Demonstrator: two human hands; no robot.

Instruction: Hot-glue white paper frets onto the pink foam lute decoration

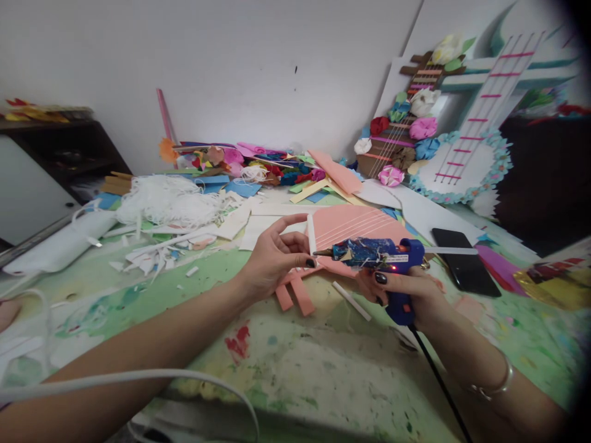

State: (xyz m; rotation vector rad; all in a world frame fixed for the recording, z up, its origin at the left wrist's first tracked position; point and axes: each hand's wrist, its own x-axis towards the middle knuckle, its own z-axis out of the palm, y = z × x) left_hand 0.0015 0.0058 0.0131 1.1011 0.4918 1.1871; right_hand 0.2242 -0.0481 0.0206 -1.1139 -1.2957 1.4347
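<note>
My left hand (279,255) pinches a narrow white strip (311,232) upright between thumb and fingers. In my right hand (406,286) is a blue hot glue gun (399,255), its nozzle pointing left at the strip's lower part. A white glue stick (455,250) sticks out of the gun's back, and a small red light glows on its side. Behind both hands lies a salmon-pink paper shape (353,221) crossed by thin white strings. Pink paper tabs (300,295) hang at its near left. Another short white strip (351,301) rests on the table below the gun.
A heap of white string (168,200) and paper scraps cover the left. Coloured paper piles (268,163) line the wall. Paper guitars (462,154) stand at back right. A black phone (464,261) lies right. A white cable (194,374) crosses in front of my left arm.
</note>
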